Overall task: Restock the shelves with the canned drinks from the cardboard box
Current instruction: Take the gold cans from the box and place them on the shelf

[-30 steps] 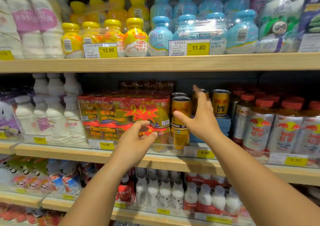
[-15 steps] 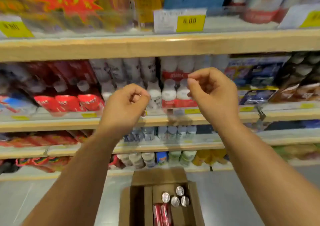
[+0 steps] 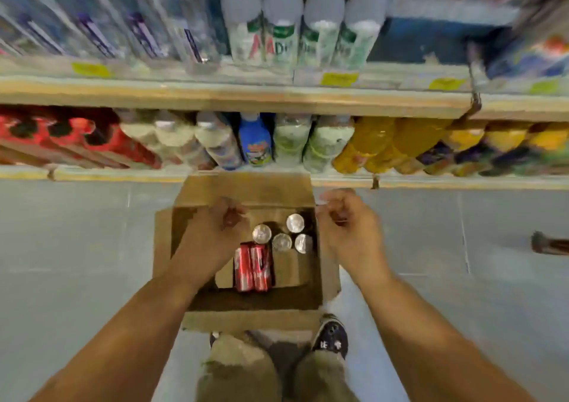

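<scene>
An open cardboard box (image 3: 246, 320) sits on the grey floor below me. Inside stand several upright cans with silver tops (image 3: 281, 233) and two red cans (image 3: 253, 268) lying on their sides. My left hand (image 3: 212, 232) hovers above the box's left half, fingers curled loosely with nothing in them. Over the box's right wall hangs my right hand (image 3: 348, 226), also curled and holding nothing. Neither hand touches a can.
Wooden shelves (image 3: 234, 98) with bottled drinks run across the top of the view; the lowest shelf (image 3: 123, 175) ends just behind the box. My shoe (image 3: 331, 337) and trouser legs are right at the box's near flap. A dark object (image 3: 549, 246) lies on the floor at right.
My view dropped from the upper can shelf down to the floor box. Both hands left the shelf, curled up and came down over the box.
</scene>
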A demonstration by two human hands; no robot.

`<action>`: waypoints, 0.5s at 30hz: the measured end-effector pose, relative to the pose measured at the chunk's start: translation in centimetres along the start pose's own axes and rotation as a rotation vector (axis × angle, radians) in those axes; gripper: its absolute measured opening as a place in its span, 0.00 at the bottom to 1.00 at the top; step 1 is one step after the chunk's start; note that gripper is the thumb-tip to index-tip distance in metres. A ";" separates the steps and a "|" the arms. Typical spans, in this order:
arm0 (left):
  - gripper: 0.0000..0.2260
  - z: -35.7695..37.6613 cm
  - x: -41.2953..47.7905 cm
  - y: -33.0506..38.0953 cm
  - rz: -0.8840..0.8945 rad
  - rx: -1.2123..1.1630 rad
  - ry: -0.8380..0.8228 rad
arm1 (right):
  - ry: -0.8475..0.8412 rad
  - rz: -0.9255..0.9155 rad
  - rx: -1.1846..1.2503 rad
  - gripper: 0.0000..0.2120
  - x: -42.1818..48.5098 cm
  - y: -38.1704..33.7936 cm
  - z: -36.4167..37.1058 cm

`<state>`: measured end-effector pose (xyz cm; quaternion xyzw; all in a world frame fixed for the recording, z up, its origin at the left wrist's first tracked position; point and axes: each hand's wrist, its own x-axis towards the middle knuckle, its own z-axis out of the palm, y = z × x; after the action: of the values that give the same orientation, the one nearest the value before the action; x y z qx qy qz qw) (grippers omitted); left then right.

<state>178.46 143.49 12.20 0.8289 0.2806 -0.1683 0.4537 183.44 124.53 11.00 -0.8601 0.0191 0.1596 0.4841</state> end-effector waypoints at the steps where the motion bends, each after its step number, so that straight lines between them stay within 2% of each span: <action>1: 0.04 1.7 1.2 -1.9 -0.004 0.042 -0.017 | -0.045 0.035 -0.049 0.10 0.0 2.5 1.5; 2: 0.05 3.5 2.3 -3.8 -0.022 0.083 -0.042 | -0.099 0.073 -0.125 0.09 0.0 5.0 3.1; 4: 0.12 6.6 4.5 -7.4 -0.071 0.163 -0.111 | -0.230 0.125 -0.330 0.16 0.5 9.8 6.0; 6: 0.17 9.8 6.6 -10.8 -0.067 0.263 -0.172 | -0.303 0.169 -0.441 0.18 1.2 13.5 8.6; 9: 0.25 14.7 9.7 -15.2 0.008 0.387 -0.231 | -0.332 0.212 -0.543 0.20 2.4 18.1 11.5; 13: 0.32 20.2 13.2 -19.6 0.133 0.541 -0.257 | -0.316 0.134 -0.702 0.32 3.9 23.6 15.3; 15: 0.36 22.1 14.8 -21.3 0.242 0.700 -0.224 | -0.379 0.118 -0.853 0.36 4.6 25.9 16.9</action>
<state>176.36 138.56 -21.46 0.9373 0.0553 -0.2886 0.1874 178.66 125.53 -19.89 -0.9354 -0.0880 0.3348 0.0722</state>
